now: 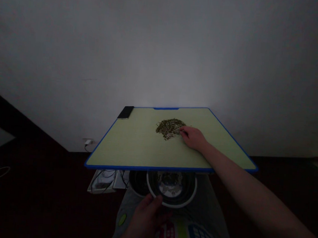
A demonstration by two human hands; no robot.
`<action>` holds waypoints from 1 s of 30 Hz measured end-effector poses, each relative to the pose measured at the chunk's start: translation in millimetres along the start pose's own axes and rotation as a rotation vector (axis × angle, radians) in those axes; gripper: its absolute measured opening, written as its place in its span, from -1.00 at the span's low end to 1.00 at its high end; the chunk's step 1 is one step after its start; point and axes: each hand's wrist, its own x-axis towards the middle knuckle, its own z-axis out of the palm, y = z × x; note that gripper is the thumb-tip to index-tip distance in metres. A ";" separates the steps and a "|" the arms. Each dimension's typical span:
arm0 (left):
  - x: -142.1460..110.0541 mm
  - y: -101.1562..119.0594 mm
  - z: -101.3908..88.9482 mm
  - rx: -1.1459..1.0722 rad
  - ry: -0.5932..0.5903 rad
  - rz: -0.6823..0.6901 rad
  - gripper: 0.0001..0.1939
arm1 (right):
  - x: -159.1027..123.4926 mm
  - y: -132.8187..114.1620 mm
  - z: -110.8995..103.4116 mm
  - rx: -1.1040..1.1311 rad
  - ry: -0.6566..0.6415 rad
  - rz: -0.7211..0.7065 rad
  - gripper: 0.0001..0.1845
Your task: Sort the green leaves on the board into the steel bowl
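Observation:
A loose pile of small greenish-brown grains [169, 128], like beans or seeds, is spread on a pale board [131, 146] with a blue edge. At the pile's right side, my right hand [194, 137] has its fingertips pinched together on the board; whatever lies between them is too small to make out. Below the board's near edge, my left hand [150, 211] grips the rim of a round metal bowl [170, 205]. Some small bits lie inside this bowl, which the board partly covers. Behind it, to the left, a second dark bowl [138, 183] is partly hidden.
A black phone [125, 112] lies on the board's far left corner. Behind the board rises a bare wall [162, 55] with a plugged-in charger [87, 142]. White boxes with cables [102, 181] sit below left. A printed bag [182, 235] is near my lap.

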 end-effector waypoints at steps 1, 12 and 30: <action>0.2 0.0 0.3 -0.005 -0.003 0.002 -0.69 | 0.0 0.3 -0.2 -0.001 0.003 0.002 -0.71; -1.4 -1.3 -1.5 -0.002 -0.008 0.012 -0.67 | -0.2 0.6 -0.4 -0.024 0.034 0.026 -0.72; -2.1 -3.3 -2.6 -0.031 -0.019 0.002 -0.77 | 2.6 7.4 2.6 -0.010 0.009 0.009 -0.74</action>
